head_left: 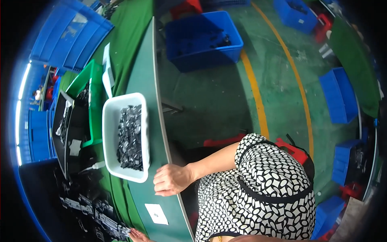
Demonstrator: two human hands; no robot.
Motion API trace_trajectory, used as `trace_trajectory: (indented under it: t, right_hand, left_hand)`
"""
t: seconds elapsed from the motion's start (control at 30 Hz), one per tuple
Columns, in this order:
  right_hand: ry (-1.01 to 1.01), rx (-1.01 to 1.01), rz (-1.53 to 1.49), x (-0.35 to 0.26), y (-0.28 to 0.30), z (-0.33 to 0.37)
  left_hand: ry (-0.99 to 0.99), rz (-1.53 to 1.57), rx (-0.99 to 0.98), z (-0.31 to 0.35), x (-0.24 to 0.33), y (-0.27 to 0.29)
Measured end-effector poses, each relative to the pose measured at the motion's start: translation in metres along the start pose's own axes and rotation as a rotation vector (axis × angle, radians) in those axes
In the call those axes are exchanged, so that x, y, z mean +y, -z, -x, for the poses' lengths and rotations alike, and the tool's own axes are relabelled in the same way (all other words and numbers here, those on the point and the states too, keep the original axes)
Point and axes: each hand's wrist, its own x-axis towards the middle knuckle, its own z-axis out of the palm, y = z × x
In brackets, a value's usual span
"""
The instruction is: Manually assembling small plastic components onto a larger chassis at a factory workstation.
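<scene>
My right hand [172, 180] rests at the near edge of the green worktable [141, 80], its fingers curled into a loose fist. No object shows in it. Close beside its knuckles stands a white plastic tub [105, 141], part filled with small, shiny black pieces [131, 137]. At the bottom edge, only part of my left hand [139, 235] shows, fingers stretched out flat. Its fingertips lie beside a cluster of black and grey parts [100, 220], whose kind I cannot make out. A white card [156, 213] lies on the table between my hands.
Behind the tub stand a green bin [96, 109] and a black open box [60, 149]. A large blue crate [74, 36] stands at the far left. Another blue crate [201, 60] holds some dark parts on the floor beyond the table edge. More blue crates [338, 97] line the right.
</scene>
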Motion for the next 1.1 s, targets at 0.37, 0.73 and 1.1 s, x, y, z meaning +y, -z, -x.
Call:
trace_trajectory:
  t: [0.37,0.73,1.1]
  right_hand:
    - [-0.849,0.005,-0.291,-0.017,0.100,0.130]
    - [-2.058,-0.318,0.267,-0.067,0.141,0.385]
    - [-2.507,0.241,-0.089,-0.054,0.136,0.370]
  left_hand:
    - [0.310,0.042,-0.312,0.000,0.028,0.021]
    - [-0.023,-0.426,-0.104,0.034,0.035,0.010]
    - [-0.189,-0.697,-0.193,0.016,0.045,0.028]
